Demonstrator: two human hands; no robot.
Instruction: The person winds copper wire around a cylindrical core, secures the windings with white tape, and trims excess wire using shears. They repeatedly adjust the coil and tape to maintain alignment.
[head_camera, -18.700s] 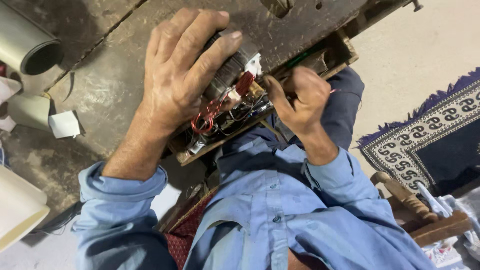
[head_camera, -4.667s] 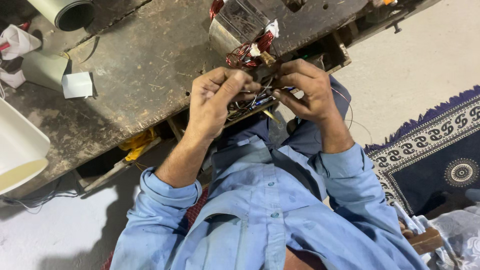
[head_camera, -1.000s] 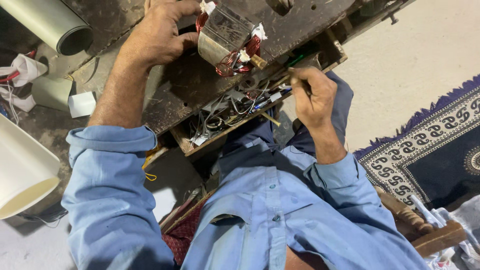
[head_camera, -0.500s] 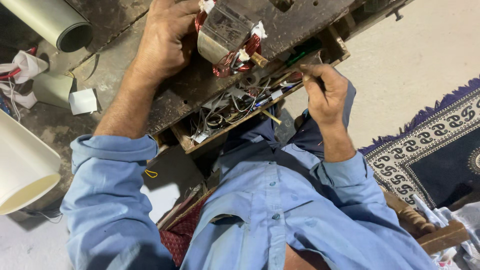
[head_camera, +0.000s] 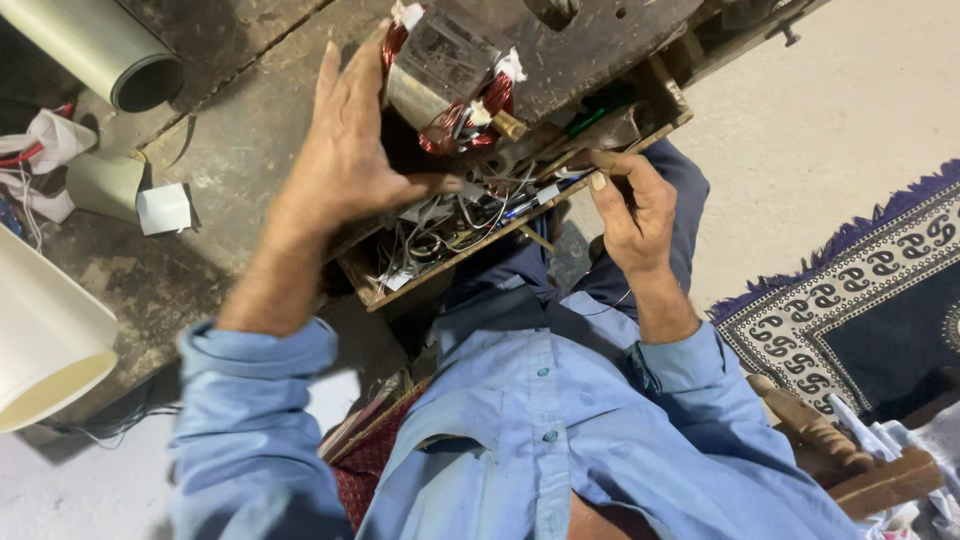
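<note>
While the left hand (head_camera: 345, 165) lies flat and spread, palm against the side of the copper-wound motor core (head_camera: 445, 80) on the worn counter (head_camera: 230, 150), it grips nothing: the fingers are extended and the thumb reaches out over the open drawer (head_camera: 520, 215). At the far left, well away from the work, lie a grey-green rolled sheet (head_camera: 100, 45), a pale curved roll (head_camera: 45, 350) and a small white paper scrap (head_camera: 165, 208). The core stands near the counter's front edge, just above the drawer, with red-brown windings and white insulation tabs showing at its corners.

To my eye the left hand should keep broad, even pressure on the metal stack and stay off the windings, which would scratch or bend easily. The drawer is packed with loose wires and small tools in a tangle, so anything drawn out is best lifted slowly and straight, so that it does not snag.

Further right, the right hand (head_camera: 630, 205) is closed, thumb pressing on a thin rod-like tool (head_camera: 600, 160) at the drawer's front corner; what kind of tool it is I cannot tell. A patterned dark rug (head_camera: 880, 290) lies on the floor at the far right.
</note>
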